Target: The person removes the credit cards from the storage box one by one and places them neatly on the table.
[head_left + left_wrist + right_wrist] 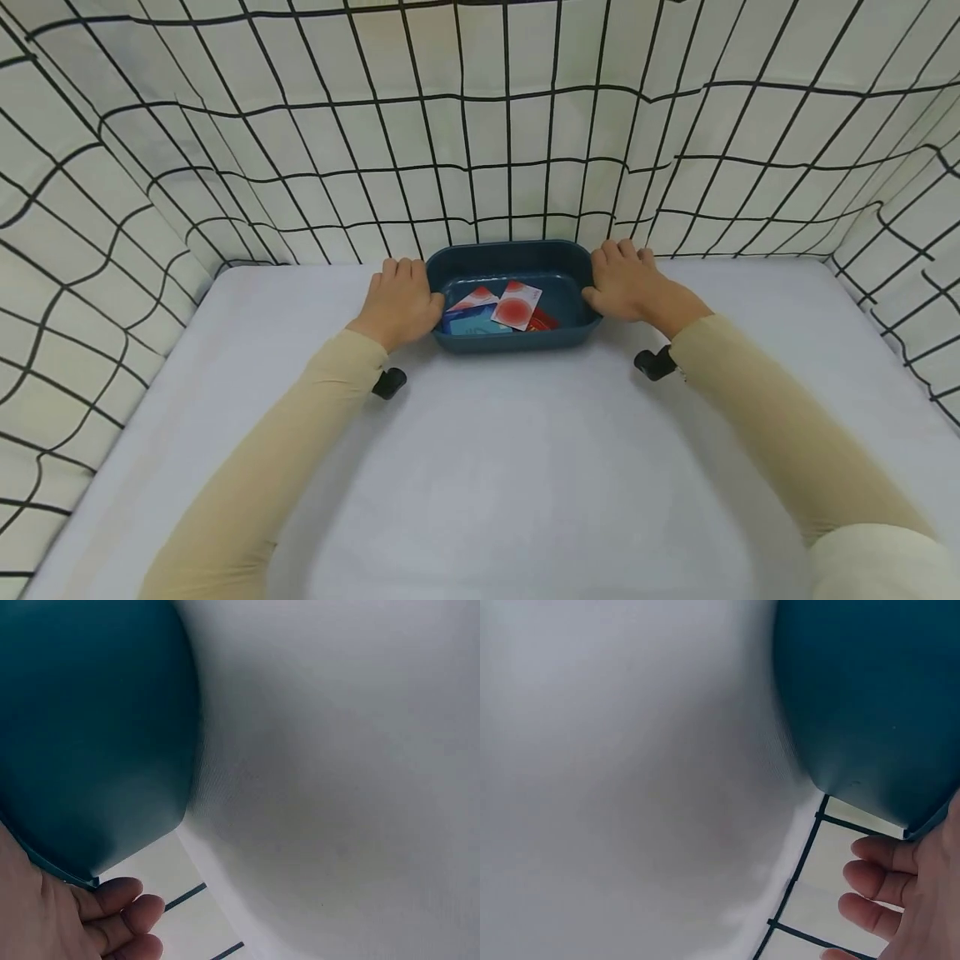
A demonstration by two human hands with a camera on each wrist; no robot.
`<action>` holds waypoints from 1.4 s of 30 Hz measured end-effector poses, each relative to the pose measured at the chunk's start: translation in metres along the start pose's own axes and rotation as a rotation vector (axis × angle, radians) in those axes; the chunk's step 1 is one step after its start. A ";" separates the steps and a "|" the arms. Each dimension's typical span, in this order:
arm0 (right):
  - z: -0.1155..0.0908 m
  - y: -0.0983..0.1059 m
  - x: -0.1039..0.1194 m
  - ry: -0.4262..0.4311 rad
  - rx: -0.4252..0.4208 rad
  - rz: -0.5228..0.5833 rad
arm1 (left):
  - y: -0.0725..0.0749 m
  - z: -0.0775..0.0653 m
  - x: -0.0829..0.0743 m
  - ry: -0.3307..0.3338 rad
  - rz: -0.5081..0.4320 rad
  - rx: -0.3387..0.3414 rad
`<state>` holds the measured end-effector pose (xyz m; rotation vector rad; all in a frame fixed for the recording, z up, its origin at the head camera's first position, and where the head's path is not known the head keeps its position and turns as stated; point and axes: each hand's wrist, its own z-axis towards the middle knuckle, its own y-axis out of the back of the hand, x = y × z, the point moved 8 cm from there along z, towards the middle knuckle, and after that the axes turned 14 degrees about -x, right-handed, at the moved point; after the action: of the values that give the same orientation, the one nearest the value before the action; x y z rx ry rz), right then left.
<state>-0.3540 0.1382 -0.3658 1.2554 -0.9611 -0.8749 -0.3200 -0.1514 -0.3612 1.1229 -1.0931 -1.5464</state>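
A dark teal plastic bin [517, 340] sits at the far edge of the white table. My left hand [401, 304] grips its left end, the thumb over the rim. At the opposite end my right hand [626, 282] holds the rim the same way. Both wrist views show the fingers loosely curled beside the bin's outer wall [105, 735], below the rim. Inside the bin lie a blue card [476, 321], a white packet with a red circle [516, 307], another red-and-white packet [476, 297] and a red piece [542, 320] partly covered by the others.
Black grid netting [510, 133] over pale sheeting rises behind the bin and along both sides of the white table [517, 467]. A small black device [390, 383] sits at the left wrist, and another [655, 364] at the right wrist.
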 end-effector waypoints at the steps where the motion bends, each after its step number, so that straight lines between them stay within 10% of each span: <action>1: 0.001 -0.001 0.001 0.000 0.003 0.016 | -0.001 0.000 0.002 0.004 0.007 0.006; 42: -0.035 -0.006 0.009 -0.017 -0.040 0.059 | 0.002 -0.025 -0.005 -0.073 0.058 0.051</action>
<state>-0.3181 0.1414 -0.3724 1.1816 -0.9851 -0.8564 -0.2946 -0.1499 -0.3634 1.0662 -1.2105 -1.5319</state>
